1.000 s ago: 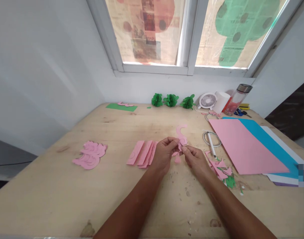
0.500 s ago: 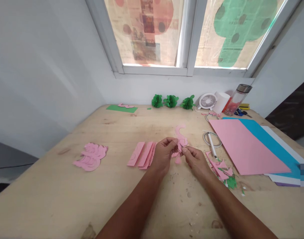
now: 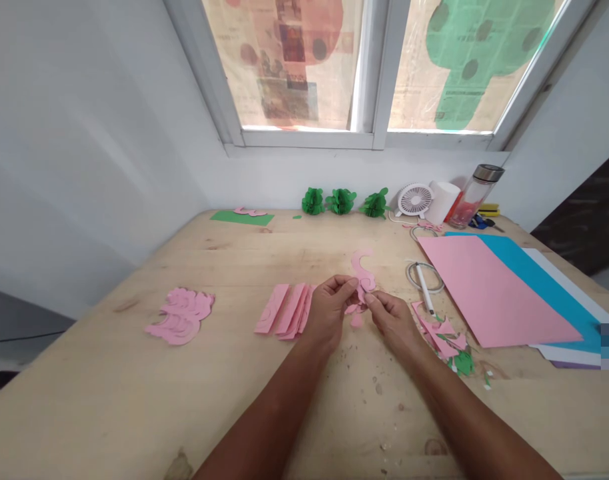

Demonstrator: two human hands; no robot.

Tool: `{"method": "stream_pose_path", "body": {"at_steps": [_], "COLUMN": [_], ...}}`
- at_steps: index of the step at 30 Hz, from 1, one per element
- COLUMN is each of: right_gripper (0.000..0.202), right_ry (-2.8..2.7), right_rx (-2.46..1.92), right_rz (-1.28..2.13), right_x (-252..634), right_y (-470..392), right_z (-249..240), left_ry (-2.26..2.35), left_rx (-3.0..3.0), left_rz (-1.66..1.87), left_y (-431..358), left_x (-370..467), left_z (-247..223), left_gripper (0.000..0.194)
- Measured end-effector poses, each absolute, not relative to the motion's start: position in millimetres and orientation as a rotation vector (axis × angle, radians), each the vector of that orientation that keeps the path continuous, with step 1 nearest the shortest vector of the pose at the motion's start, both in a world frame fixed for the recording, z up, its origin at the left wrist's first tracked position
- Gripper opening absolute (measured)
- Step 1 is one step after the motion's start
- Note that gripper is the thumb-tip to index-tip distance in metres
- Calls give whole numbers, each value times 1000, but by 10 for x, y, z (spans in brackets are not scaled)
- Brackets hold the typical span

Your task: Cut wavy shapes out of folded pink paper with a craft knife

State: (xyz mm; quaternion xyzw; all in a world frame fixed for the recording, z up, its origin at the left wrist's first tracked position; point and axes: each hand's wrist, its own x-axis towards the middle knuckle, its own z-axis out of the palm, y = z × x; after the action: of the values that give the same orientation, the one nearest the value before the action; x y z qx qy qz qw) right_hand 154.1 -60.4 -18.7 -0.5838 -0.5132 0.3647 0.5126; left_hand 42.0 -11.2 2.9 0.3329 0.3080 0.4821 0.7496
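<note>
A curly pink paper cutout (image 3: 363, 272) is pinched between both hands above the middle of the table. My left hand (image 3: 331, 303) grips its left side with thumb and forefinger. On the other side, my right hand (image 3: 390, 315) is closed on its lower right edge. Small pink scraps (image 3: 356, 320) lie on the wood just under the fingers. Folded pink paper strips (image 3: 290, 312) rest beside my left hand, which partly covers them. Farther left sits a pile of scalloped pink cutouts (image 3: 181, 315).
Pink and green offcuts (image 3: 444, 340), a white pen (image 3: 425, 288) and pink, blue and white sheets (image 3: 499, 293) lie to the right. Green paper shapes (image 3: 341, 201), a small fan (image 3: 415, 201) and a glass bottle (image 3: 477, 197) stand along the wall. A green sheet (image 3: 237, 218) lies back left.
The pink cutout has turned slightly in my fingers, and my right fingertips have shifted a little left. The whole view has moved very slightly.
</note>
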Motion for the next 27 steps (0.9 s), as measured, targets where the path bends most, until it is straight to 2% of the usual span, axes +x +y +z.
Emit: {"method": "stream_pose_path", "body": {"at_steps": [27], "right_gripper": [38], "right_ry": [-1248], "right_rx": [-1438], "right_rz": [834], "right_x": [1541], "right_y": [-602], "right_z": [-231], "left_ry": [676], "left_rx": [688], "left_rz": [1096], "left_y": [-104], "left_x": [436], "left_z": [-34], "left_gripper": [21]}}
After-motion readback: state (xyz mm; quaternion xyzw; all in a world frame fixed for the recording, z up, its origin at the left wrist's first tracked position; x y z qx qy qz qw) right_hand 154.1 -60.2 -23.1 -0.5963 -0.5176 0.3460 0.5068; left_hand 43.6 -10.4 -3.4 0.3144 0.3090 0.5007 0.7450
